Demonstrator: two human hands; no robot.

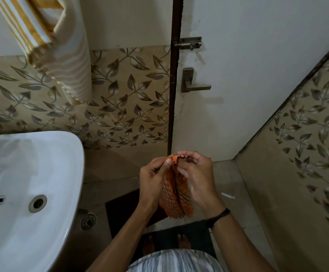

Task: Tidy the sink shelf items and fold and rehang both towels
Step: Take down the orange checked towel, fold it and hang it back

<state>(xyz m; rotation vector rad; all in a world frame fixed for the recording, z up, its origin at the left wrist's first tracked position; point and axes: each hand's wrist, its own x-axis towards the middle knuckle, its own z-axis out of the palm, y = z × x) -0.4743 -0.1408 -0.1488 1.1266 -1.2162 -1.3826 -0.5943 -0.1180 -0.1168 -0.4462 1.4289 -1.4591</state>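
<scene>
Both hands pinching the towel's top

Left hand [154,179] and right hand [197,177] grip the orange towel [176,195]; loose corners could slip, spoiling the fold.

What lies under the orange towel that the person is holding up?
Below the orange towel, pinched by the left hand and right hand, a dark floor mat shows. The floor directly behind it is covered.

Small orange cloth towel [176,195] with dark checked lines; hanging white cotton towel [42,34] striped mustard yellow; glossy white ceramic sink [32,154]; beige wall tiles [124,107] printed with grey-brown leaves.
</scene>
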